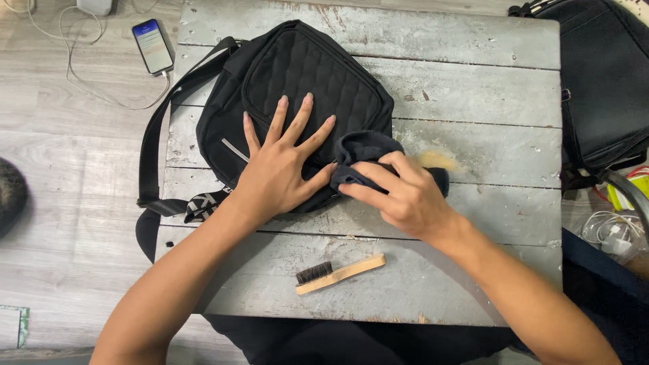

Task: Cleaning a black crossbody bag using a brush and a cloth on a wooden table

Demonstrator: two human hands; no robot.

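A weathered grey plank table (473,61) carries a black quilted shoulder bag (297,74), lying flat at its left-centre, strap trailing off the edge. The left hand (280,169) presses on the bag, fingers spread flat, gripping nothing. The right hand (405,196) is clenched around a dark cloth (365,145) at the bag's lower right corner. This looks like wiping; further strokes call for steady bracing. A wooden-handled brush (338,272) lies near the front edge, untouched.
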